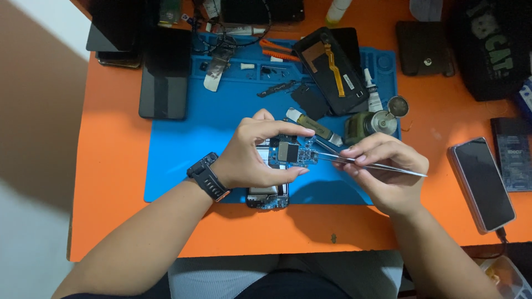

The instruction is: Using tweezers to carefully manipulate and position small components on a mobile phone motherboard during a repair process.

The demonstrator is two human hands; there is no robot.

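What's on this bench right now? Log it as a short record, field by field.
Setting: orange table with a blue work mat
Left hand: fingers pinch a small blue circuit board, lifted above an opened phone; black watch on the wrist
Right hand: holds metal tweezers, tips at the board's edge
Behind the hands: opened phone back with an orange flex cable, small parts
Right of the mat: phone lying screen up, cable attached
Left of the mat: dark phones

A smartphone [481, 184] lies at the right on the orange table [111, 182], with a dark screen panel [163, 75] far left.
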